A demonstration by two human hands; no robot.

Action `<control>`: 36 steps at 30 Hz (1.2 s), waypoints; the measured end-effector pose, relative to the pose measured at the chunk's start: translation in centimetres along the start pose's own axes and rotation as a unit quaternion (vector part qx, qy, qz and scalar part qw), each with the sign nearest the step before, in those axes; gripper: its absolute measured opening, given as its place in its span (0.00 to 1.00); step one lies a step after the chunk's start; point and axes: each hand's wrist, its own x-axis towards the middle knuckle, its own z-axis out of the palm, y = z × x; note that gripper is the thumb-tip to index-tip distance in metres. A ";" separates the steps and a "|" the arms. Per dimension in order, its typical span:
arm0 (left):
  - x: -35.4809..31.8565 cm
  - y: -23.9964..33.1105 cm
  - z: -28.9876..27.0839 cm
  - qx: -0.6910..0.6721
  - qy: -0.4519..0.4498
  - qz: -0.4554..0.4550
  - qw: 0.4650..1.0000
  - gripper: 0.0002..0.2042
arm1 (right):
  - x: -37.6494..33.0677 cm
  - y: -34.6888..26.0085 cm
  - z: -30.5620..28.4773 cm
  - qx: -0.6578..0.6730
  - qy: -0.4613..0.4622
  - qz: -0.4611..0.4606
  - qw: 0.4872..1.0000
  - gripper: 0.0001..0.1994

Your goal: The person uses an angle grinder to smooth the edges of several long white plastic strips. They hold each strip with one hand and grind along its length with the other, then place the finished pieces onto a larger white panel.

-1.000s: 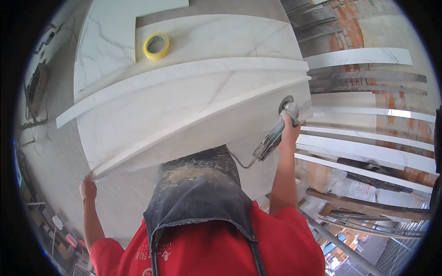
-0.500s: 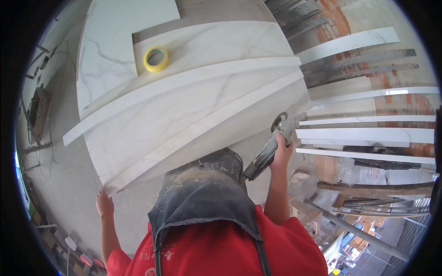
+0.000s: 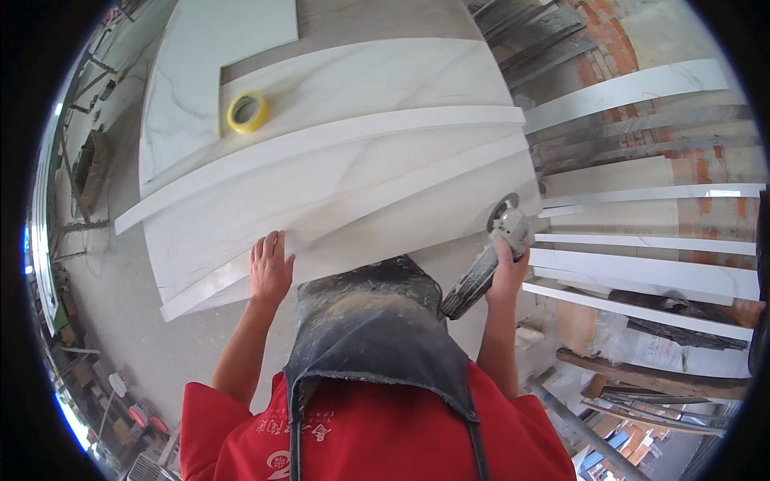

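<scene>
A long white strip lies slantwise across a large white marble-look slab. My left hand rests with fingers stretched out flat over the strip's left part, at the slab's near edge. My right hand is wrapped round the head end of an angle grinder, off the slab's near right edge. The grinder's disc points away from me, close to the strip's right end; whether it touches anything I cannot tell. A second white strip lies farther back on the slab.
A yellow roll of tape sits on the slab near an L-shaped white panel. At the right, several white strips lie in a row beside bricks. My dark apron meets the slab's near edge.
My left hand has moved from the strip's left end rightward and away from me onto the strip. The grinder in my right hand has shifted slightly right in view.
</scene>
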 end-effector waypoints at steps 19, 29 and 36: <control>4.0 -1.9 3.8 0.008 0.033 0.116 0.993 0.20 | 1.5 -2.1 -1.1 -0.017 -0.005 -0.029 0.999 0.37; 2.7 -4.9 0.7 -0.074 -0.043 0.115 0.990 0.11 | -1.1 -2.1 0.7 -0.081 0.032 -0.037 0.995 0.37; 6.1 -4.3 -1.6 -0.096 -0.175 0.068 0.978 0.10 | -4.6 -3.2 7.9 -0.356 -0.145 -0.179 0.906 0.42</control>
